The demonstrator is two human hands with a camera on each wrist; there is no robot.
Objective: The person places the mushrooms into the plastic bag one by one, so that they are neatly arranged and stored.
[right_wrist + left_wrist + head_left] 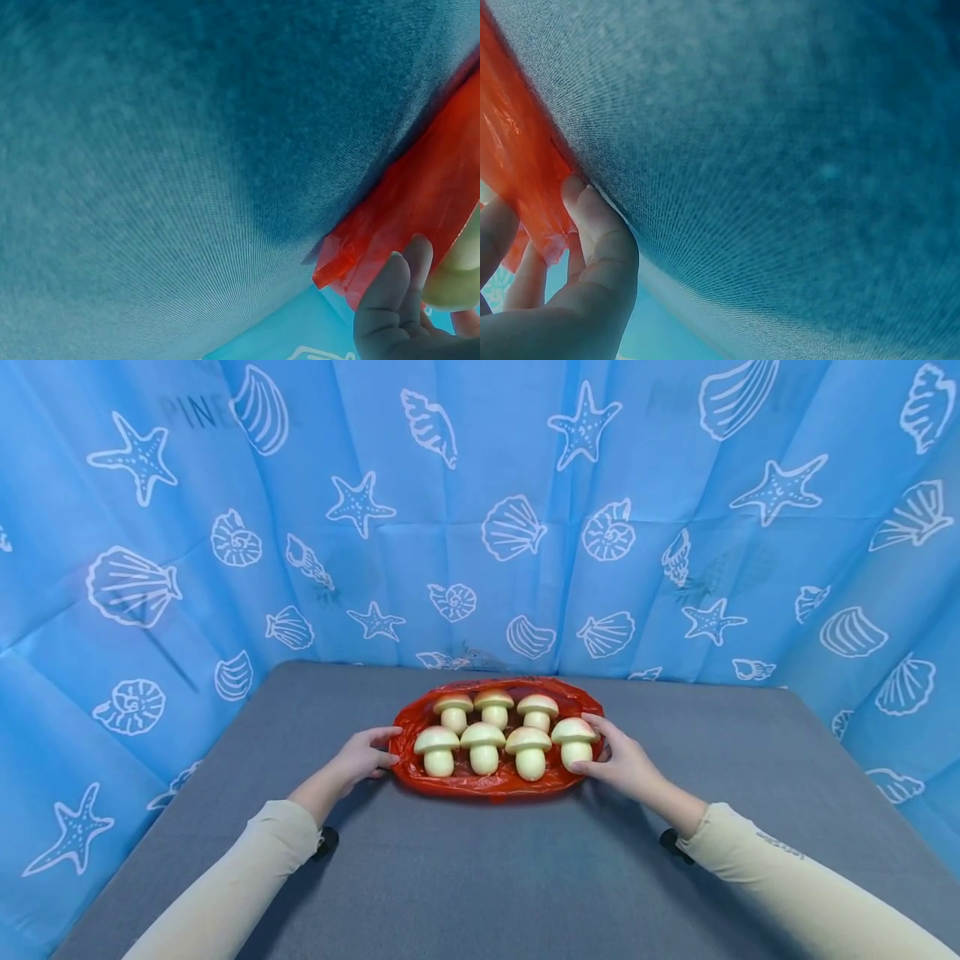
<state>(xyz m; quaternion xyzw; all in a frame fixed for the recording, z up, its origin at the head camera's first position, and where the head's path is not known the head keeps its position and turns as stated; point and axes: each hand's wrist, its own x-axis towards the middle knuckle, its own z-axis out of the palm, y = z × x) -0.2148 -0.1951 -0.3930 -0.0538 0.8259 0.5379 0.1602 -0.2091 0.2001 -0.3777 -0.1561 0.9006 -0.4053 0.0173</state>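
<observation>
A red plastic bag (480, 788), its top spread wide, lies on the table. Several pale mushrooms (483, 748), seemingly toy ones, stand upright inside it in two rows. At the bag's left end, my left hand (364, 755) pinches the plastic; the left wrist view has thumb and fingers around the crumpled red edge (525, 172). My right hand (624, 763) is at the other end, thumb by the stem and fingers by the cap of the front-right mushroom (575, 735). In the right wrist view, some fingers (384, 296) lie against the red plastic (412, 210), beside the pale cap (454, 285).
A grey cloth-covered table (480, 868) spreads around the bag. Behind it hangs a blue curtain (465, 560) printed with white shells and starfish. Dark wrist straps (327, 843) show below both sleeves.
</observation>
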